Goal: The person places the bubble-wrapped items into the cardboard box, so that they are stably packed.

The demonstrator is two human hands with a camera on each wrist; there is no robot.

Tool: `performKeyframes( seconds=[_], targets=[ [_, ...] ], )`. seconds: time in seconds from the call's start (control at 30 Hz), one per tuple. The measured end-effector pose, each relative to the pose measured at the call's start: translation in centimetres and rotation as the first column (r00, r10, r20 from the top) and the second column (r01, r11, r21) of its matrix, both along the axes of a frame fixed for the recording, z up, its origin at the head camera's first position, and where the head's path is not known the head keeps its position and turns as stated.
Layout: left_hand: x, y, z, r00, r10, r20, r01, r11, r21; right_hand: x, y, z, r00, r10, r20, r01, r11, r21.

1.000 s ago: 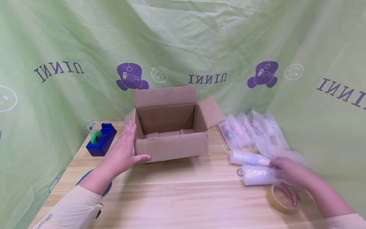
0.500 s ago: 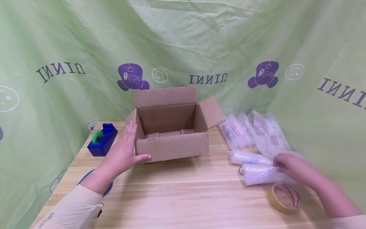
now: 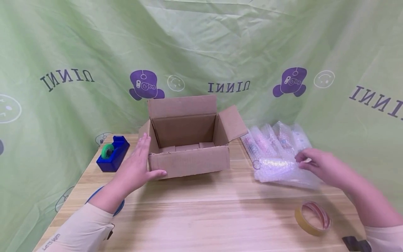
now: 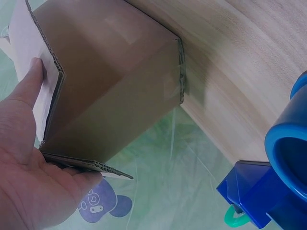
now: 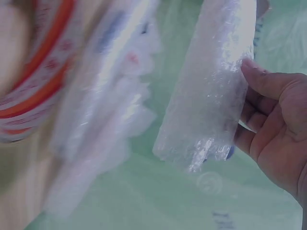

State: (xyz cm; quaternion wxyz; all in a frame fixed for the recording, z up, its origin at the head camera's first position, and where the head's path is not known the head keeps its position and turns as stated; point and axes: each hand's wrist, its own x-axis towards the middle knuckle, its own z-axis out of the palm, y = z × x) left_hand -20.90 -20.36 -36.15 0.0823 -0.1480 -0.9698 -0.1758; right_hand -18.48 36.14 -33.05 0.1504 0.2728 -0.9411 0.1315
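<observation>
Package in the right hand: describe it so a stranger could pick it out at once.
On the table, look right of the open box to the bubble-wrapped packages. Unlike its neighbours, the wanted package is gripped by the right hand and shows a small ring at its left end.

Free lane between carton [image 3: 189, 162] and tape [image 3: 304, 224]

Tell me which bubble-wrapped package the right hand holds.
The package with the small ring at its left end; the right hand grips its other end; the other packages lie unheld.
</observation>
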Motion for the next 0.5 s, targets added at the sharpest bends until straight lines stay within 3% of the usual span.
performKeyframes(
  seconds=[0.23,0.5],
  targets=[
    [0.0,0.0,0.0,1.0,0.001,0.0,-0.001,1.0,0.006,-0.9,-3.0,3.4,0.998,0.023,-0.052,-0.024,0.999,-0.021],
    [0.1,0.1,0.0,1.0,0.009,-0.011,-0.009,1.0,0.003,-2.0,-7.2,6.7,0.999,-0.002,0.037,0.005,0.997,-0.073]
  ],
)
